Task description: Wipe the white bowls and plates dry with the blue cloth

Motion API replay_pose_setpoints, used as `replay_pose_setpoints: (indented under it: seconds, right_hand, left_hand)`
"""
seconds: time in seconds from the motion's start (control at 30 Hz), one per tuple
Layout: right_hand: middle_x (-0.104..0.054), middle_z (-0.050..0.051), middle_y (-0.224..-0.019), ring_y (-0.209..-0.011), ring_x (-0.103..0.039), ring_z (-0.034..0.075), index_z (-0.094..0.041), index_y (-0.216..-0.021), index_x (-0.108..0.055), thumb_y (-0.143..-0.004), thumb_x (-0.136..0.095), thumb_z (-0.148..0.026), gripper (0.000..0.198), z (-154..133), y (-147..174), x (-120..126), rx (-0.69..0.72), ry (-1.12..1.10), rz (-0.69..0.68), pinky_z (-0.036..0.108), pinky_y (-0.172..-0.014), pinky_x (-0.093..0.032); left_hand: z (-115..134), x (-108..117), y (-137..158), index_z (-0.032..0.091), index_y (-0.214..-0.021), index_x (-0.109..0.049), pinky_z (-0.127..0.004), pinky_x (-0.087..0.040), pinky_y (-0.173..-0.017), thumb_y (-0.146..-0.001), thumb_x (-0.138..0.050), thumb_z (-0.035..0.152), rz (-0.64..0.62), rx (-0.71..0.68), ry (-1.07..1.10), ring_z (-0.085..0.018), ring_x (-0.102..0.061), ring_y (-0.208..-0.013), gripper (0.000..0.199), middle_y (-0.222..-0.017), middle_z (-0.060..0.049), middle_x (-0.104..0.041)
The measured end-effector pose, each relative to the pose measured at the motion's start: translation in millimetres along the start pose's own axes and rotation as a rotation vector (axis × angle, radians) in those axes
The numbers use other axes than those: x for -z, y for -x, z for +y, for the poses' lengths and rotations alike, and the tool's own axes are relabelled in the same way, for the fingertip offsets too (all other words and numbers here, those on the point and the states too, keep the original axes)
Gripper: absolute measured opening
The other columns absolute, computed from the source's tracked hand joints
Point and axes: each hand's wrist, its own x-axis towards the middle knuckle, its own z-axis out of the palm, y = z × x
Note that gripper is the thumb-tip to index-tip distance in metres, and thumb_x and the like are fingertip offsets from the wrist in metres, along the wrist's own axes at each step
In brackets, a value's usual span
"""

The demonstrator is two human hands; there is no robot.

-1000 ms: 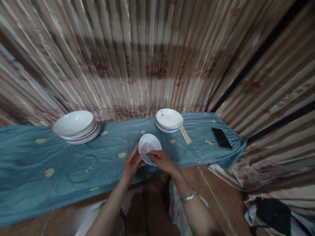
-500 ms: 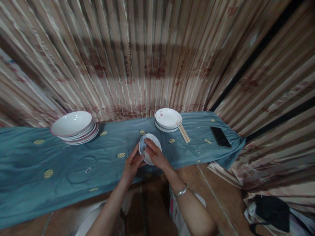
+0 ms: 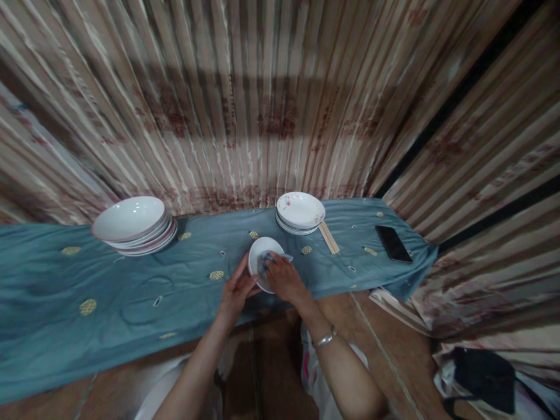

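Note:
A small white bowl (image 3: pixel 258 254) is tilted with its inside towards me, over the front part of the table. My left hand (image 3: pixel 236 290) grips its left rim, thumb on the near edge. Inside the bowl, my right hand (image 3: pixel 283 277) presses a bluish-grey cloth (image 3: pixel 265 257) against the surface, fingers bunched round it. A corner of the cloth sticks out past the right rim. Behind the bowl stands a stack of white dishes with a floral pattern (image 3: pixel 301 210), and a bundle of wooden chopsticks (image 3: pixel 329 237) lies at its right.
A stack of large red-rimmed bowls (image 3: pixel 129 220) stands at the left on the blue-green tablecloth (image 3: pixel 122 286). At the right end lies a black phone (image 3: pixel 393 244). Pleated curtains (image 3: pixel 262 105) hang behind the table. A black bag (image 3: pixel 485 376) rests at the lower right.
My right hand and the cloth have moved from the bowl's left side towards its right. The left hand keeps its hold on the rim.

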Motion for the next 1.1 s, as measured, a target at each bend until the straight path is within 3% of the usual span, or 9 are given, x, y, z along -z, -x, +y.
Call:
replay_pose_setpoints:
  seconds: [0.17, 0.3, 0.43, 0.63, 0.83, 1.1]
  right_hand:
    - [-0.067, 0.010, -0.116, -0.106, -0.063, 0.020, -0.018, -0.102, -0.069, -0.093, -0.043, -0.018, 0.027, 3, 4, 12, -0.018, -0.119, -0.136, 0.033, -0.094, -0.046]
    - [-0.071, 0.006, -0.107, -0.100, -0.065, 0.019, -0.019, -0.100, -0.071, -0.090, -0.045, -0.019, 0.028, 8, 3, 16, 0.031, -0.384, -0.214, 0.029, -0.089, -0.046]
    - [-0.072, 0.005, -0.102, -0.096, -0.066, 0.020, -0.018, -0.101, -0.071, -0.088, -0.047, -0.021, 0.028, 10, 2, 9, 0.059, -0.698, -0.186, 0.030, -0.086, -0.048]
    - [-0.067, 0.003, -0.118, -0.112, -0.060, 0.020, -0.021, -0.112, -0.068, -0.087, -0.050, -0.031, 0.032, 7, -3, -12, 0.013, -1.087, -0.045, 0.035, -0.100, -0.044]
    - [-0.047, 0.005, -0.143, -0.134, -0.042, 0.020, -0.023, -0.124, -0.060, -0.087, -0.050, -0.027, 0.038, 7, -12, -31, 0.012, -0.923, 0.085, 0.037, -0.115, -0.028]
    - [-0.040, 0.015, -0.147, -0.137, -0.037, 0.022, -0.013, -0.132, -0.051, -0.087, -0.042, -0.013, 0.045, 10, -7, -31, 0.063, -0.460, 0.111, 0.042, -0.115, -0.030]
  left_hand:
    - [-1, 1, -2, 0.029, -0.138, -0.049, -0.040, -0.059, -0.080, -0.062, -0.080, 0.040, 0.019, -0.011, 0.001, -0.036, -0.055, -0.120, 0.083, -0.140, -0.008, -0.053]
    - [-2, 1, -2, 0.026, -0.140, -0.047, -0.040, -0.059, -0.078, -0.062, -0.081, 0.040, 0.033, 0.004, -0.006, -0.034, -0.061, -0.112, 0.087, -0.125, -0.009, -0.065]
    - [-2, 1, -3, 0.023, -0.141, -0.045, -0.039, -0.060, -0.077, -0.059, -0.083, 0.041, 0.040, 0.012, 0.012, -0.034, -0.062, -0.109, 0.092, -0.120, -0.010, -0.068]
    - [-3, 1, -3, 0.027, -0.140, -0.046, -0.038, -0.060, -0.078, -0.058, -0.083, 0.042, 0.030, 0.023, 0.012, -0.035, -0.059, -0.115, 0.091, -0.131, -0.010, -0.061]
    - [-3, 2, -1, 0.029, -0.138, -0.048, -0.040, -0.058, -0.083, -0.063, -0.080, 0.040, 0.017, -0.005, -0.004, -0.035, -0.053, -0.123, 0.082, -0.141, -0.009, -0.052]
    - [-1, 0, 1, 0.028, -0.139, -0.047, -0.045, -0.057, -0.086, -0.065, -0.078, 0.039, 0.009, -0.023, 0.008, -0.035, -0.051, -0.125, 0.081, -0.144, -0.008, -0.048]
